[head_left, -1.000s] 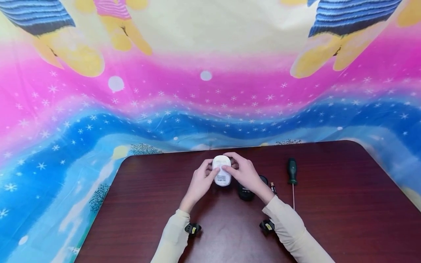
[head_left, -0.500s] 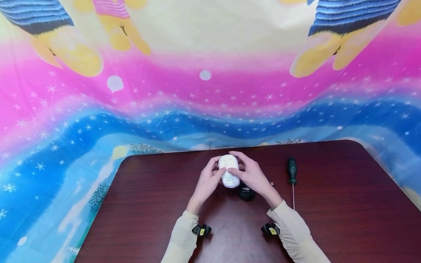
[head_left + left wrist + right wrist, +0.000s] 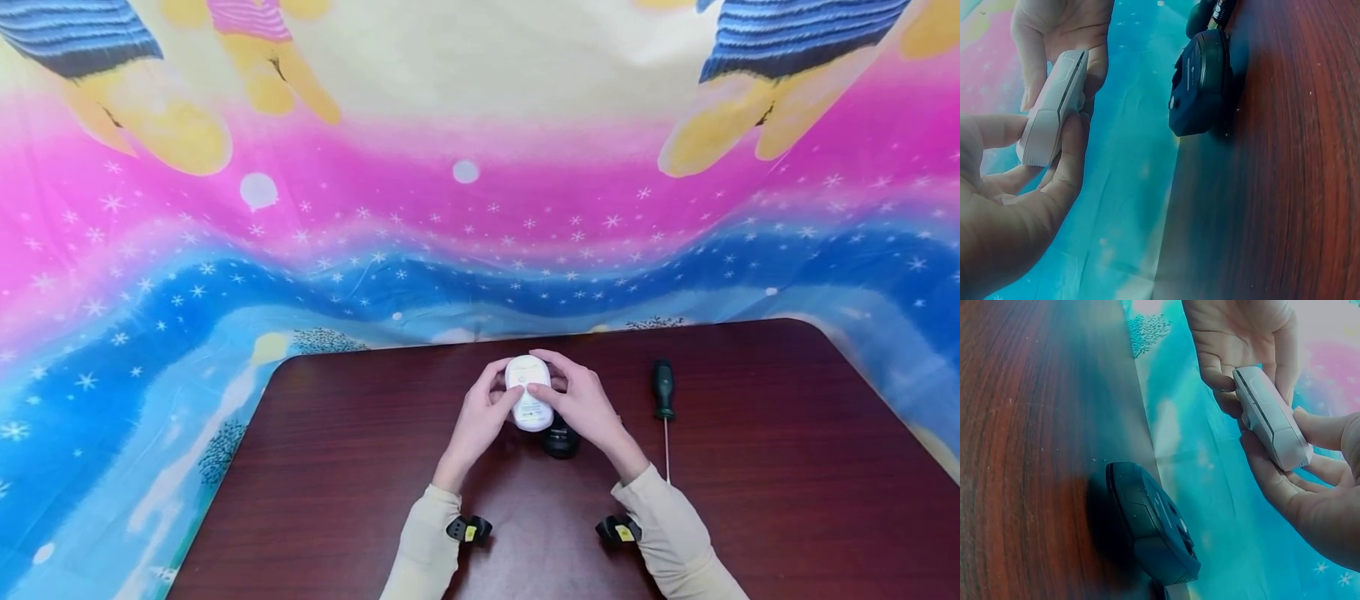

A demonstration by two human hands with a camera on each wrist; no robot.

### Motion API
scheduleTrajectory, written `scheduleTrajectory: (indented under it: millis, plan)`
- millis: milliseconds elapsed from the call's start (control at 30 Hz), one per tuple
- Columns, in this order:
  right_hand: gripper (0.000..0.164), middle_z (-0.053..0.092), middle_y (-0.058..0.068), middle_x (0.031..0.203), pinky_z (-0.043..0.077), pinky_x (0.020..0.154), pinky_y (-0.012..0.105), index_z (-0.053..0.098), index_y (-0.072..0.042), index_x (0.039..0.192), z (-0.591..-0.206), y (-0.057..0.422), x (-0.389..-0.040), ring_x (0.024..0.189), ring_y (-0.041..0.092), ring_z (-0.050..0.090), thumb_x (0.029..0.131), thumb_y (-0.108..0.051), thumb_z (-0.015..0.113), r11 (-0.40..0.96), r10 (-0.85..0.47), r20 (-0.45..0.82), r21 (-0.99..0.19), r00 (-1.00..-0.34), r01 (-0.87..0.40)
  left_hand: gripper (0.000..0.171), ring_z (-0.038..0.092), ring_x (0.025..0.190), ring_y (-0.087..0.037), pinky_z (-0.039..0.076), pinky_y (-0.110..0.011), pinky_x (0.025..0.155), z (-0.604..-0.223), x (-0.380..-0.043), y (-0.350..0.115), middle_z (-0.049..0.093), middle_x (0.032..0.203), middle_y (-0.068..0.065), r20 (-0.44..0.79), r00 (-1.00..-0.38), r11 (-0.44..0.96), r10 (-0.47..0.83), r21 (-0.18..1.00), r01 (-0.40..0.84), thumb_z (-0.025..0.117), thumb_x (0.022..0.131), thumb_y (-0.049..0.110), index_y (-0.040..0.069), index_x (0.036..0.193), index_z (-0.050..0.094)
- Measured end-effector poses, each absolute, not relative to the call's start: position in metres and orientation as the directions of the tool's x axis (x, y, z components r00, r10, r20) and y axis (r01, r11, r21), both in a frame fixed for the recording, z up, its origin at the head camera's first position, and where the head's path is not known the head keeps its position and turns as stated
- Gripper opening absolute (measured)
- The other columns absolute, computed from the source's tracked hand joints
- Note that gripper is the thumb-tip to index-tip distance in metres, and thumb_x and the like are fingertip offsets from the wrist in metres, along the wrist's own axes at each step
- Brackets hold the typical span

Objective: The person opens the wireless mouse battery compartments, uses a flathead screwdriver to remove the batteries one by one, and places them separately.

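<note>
A white computer mouse is held above the table between both hands, its labelled underside facing up toward the head camera. My left hand grips its left side, thumb on the underside and fingers beneath, as the left wrist view also shows. On the other side my right hand grips it the same way, thumb tip close to the left thumb. A black computer mouse lies upside down on the table just below, partly covered by the white mouse and the right hand.
A screwdriver with a dark green handle lies right of the right hand. In the left wrist view, a battery sits beyond the black mouse. The dark wooden table ends at a printed cloth backdrop.
Both hands have shifted right and slightly nearer with the white mouse, now overlapping more of the black mouse. The battery, visible earlier in the head view, is now mostly hidden by the right arm.
</note>
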State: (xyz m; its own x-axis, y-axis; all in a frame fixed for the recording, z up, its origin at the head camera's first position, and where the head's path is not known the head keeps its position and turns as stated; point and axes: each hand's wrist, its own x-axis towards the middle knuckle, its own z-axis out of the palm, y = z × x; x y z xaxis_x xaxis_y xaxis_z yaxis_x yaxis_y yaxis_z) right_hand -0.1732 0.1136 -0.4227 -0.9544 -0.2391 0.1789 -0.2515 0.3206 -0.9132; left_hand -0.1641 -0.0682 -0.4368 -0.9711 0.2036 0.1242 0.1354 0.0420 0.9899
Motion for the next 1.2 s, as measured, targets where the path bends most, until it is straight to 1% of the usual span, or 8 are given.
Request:
scheduleTrajectory:
  millis: [133, 367, 533, 633, 700, 833, 1033, 1200]
  plan:
    - [0.048, 0.065, 0.025, 0.130, 0.061, 0.078, 0.042, 0.058, -0.001, 0.143, -0.426, 0.113, -0.174, 0.104, 0.035, 0.073, 0.097, -0.005, 0.072, 0.316, -0.229, 0.187, -0.914, -0.955, -0.255, 0.040, 0.066, 0.079, -0.013, 0.059, -0.030, 0.067, -0.439, -0.165, -0.067, 0.064, 0.107, -0.016, 0.125, -0.972, 0.034, 0.200, 0.990, 0.135, 0.061, 0.102, 0.005, 0.001, 0.141, 0.055]
    - [0.039, 0.073, 0.022, 0.111, 0.059, 0.086, 0.046, 0.064, 0.002, 0.133, -0.428, 0.110, -0.175, 0.102, 0.034, 0.073, 0.096, -0.006, 0.073, 0.351, -0.143, 0.206, -0.904, -0.968, -0.244, 0.040, 0.066, 0.077, -0.012, 0.061, -0.039, 0.069, -0.442, -0.163, -0.066, 0.065, 0.104, -0.015, 0.112, -0.971, 0.043, 0.213, 0.991, 0.123, 0.063, 0.101, 0.006, -0.002, 0.139, 0.054]
    - [0.035, 0.074, 0.019, 0.108, 0.058, 0.090, 0.047, 0.066, 0.000, 0.128, -0.426, 0.111, -0.175, 0.102, 0.032, 0.073, 0.096, -0.009, 0.074, 0.343, -0.107, 0.174, -0.918, -0.979, -0.201, 0.040, 0.066, 0.078, -0.012, 0.061, -0.043, 0.070, -0.445, -0.162, -0.064, 0.066, 0.108, -0.016, 0.109, -0.970, 0.054, 0.215, 0.991, 0.123, 0.064, 0.101, 0.008, -0.003, 0.138, 0.054]
    - [0.031, 0.073, 0.021, 0.110, 0.057, 0.091, 0.044, 0.066, 0.002, 0.126, -0.424, 0.113, -0.175, 0.104, 0.034, 0.072, 0.097, -0.009, 0.072, 0.312, -0.091, 0.162, -0.932, -0.983, -0.183, 0.041, 0.066, 0.077, -0.012, 0.061, -0.047, 0.070, -0.446, -0.162, -0.064, 0.066, 0.108, -0.016, 0.108, -0.971, 0.072, 0.213, 0.989, 0.126, 0.065, 0.100, 0.008, -0.001, 0.139, 0.055]
    - [0.028, 0.072, 0.021, 0.111, 0.057, 0.090, 0.037, 0.067, 0.003, 0.123, -0.424, 0.115, -0.175, 0.104, 0.033, 0.071, 0.098, -0.009, 0.071, 0.291, -0.062, 0.161, -0.941, -0.985, -0.172, 0.042, 0.065, 0.075, -0.012, 0.060, -0.050, 0.070, -0.447, -0.162, -0.064, 0.066, 0.107, -0.015, 0.112, -0.971, 0.082, 0.213, 0.988, 0.132, 0.065, 0.099, 0.008, 0.001, 0.139, 0.057]
    - [0.022, 0.072, 0.018, 0.106, 0.055, 0.084, 0.025, 0.069, 0.007, 0.114, -0.422, 0.116, -0.176, 0.098, 0.021, 0.069, 0.097, -0.006, 0.072, 0.186, 0.032, 0.120, -0.976, -0.992, -0.112, 0.041, 0.063, 0.071, -0.014, 0.059, -0.053, 0.068, -0.447, -0.162, -0.065, 0.066, 0.104, -0.013, 0.123, -0.969, 0.102, 0.213, 0.984, 0.147, 0.066, 0.098, 0.007, 0.004, 0.139, 0.059]
    - [0.018, 0.071, 0.003, 0.085, 0.061, 0.080, 0.033, 0.063, 0.012, 0.108, -0.420, 0.119, -0.178, 0.078, 0.009, 0.070, 0.095, 0.002, 0.070, -0.086, 0.126, 0.034, -0.995, -0.991, -0.045, 0.041, 0.063, 0.071, -0.013, 0.059, -0.054, 0.068, -0.446, -0.163, -0.067, 0.067, 0.104, -0.014, 0.123, -0.971, 0.122, 0.203, 0.981, 0.149, 0.066, 0.098, 0.007, 0.004, 0.138, 0.060]
    - [0.025, 0.070, -0.001, 0.081, 0.061, 0.073, 0.030, 0.058, 0.013, 0.118, -0.423, 0.120, -0.181, 0.071, 0.010, 0.072, 0.095, 0.008, 0.067, -0.170, 0.116, -0.001, -0.985, -0.993, -0.019, 0.041, 0.063, 0.070, -0.011, 0.059, -0.050, 0.067, -0.443, -0.165, -0.073, 0.066, 0.101, -0.014, 0.127, -0.979, 0.108, 0.162, 0.983, 0.146, 0.065, 0.097, 0.005, 0.002, 0.137, 0.060]
